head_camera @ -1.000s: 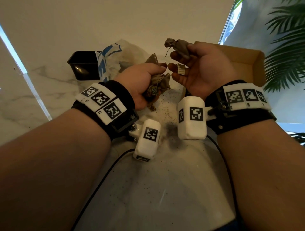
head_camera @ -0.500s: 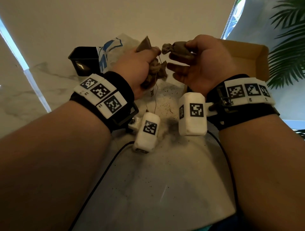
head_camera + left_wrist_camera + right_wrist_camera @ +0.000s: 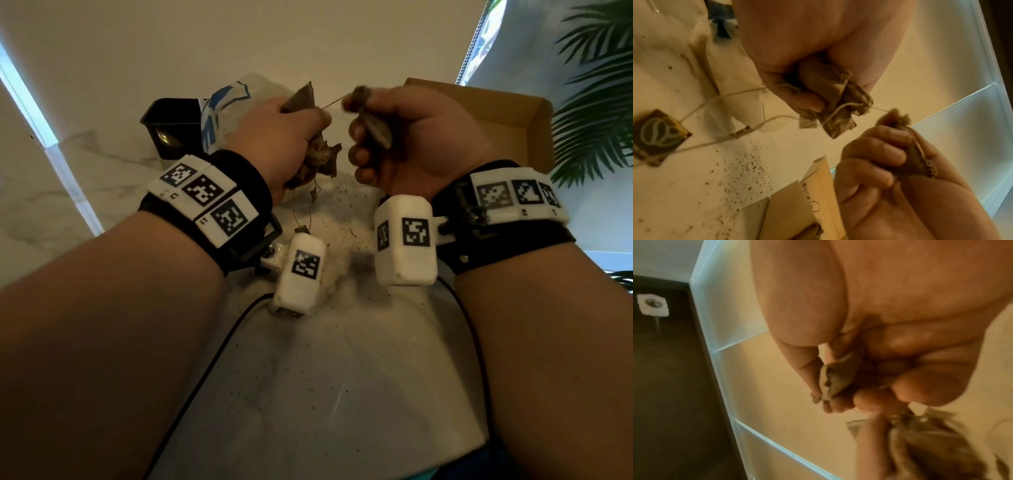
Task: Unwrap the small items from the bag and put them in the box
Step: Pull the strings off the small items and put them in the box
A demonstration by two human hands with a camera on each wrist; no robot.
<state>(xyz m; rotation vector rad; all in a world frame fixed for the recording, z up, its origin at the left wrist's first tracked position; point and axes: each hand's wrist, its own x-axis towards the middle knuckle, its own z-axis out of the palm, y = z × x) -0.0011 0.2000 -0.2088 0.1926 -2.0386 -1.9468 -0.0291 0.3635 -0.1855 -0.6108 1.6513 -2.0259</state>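
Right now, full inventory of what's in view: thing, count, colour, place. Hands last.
tea bag bundle: several, brown, gripped in left hand
single tea bag: one, brown, held in right hand
string: one, thin, pale, stretched between the two
tag: one, dark with pale logo, dangling on a string
plastic bag: one, white and blue, behind left hand
black tub: one, far left
cardboard box: one, tan, open, behind right hand
crumbs: dark, scattered on marble table
plant: green, far right
left hand
right hand
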